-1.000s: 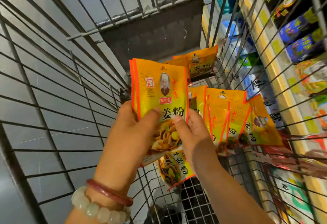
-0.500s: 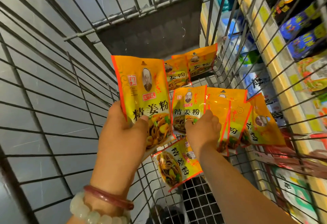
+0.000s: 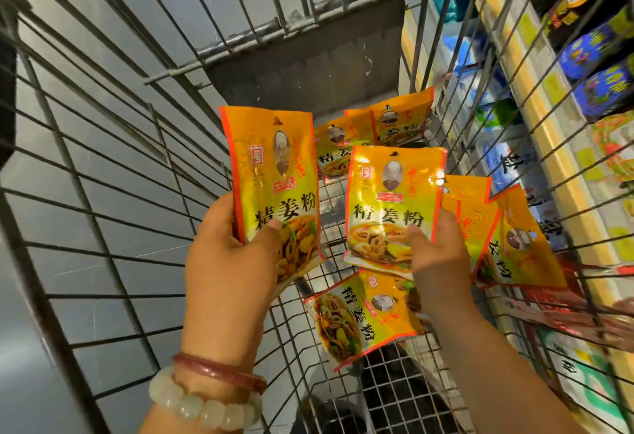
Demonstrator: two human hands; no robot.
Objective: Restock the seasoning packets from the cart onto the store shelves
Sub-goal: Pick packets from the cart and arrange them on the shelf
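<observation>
- I see the left hand (image 3: 230,272) gripping a yellow seasoning packet (image 3: 274,190) by its lower left part, thumb pressed on the front, the packet held upright above the cart floor.
- The right hand (image 3: 439,258) pinches a second packet (image 3: 391,204) at its lower right corner, thumb on the front, fingers behind; it is upright too, just right of the first and apart from it.
- Below the two, a loose packet (image 3: 360,320) lies tilted on the wire floor of the cart (image 3: 103,228).
- Further packets lean against the cart's right wall (image 3: 507,248), just behind the right hand, and two more far packets (image 3: 401,121) lie by the far end.
- All of these carry the same yellow front with red edges, a small portrait and a food picture.
- On the left wrist I see a red bangle (image 3: 219,372) and a pale bead bracelet (image 3: 202,406), touching each other.
- Through the right-hand bars, the store shelves (image 3: 562,145) show blue, black and white goods with yellow price strips, blurred.
</observation>
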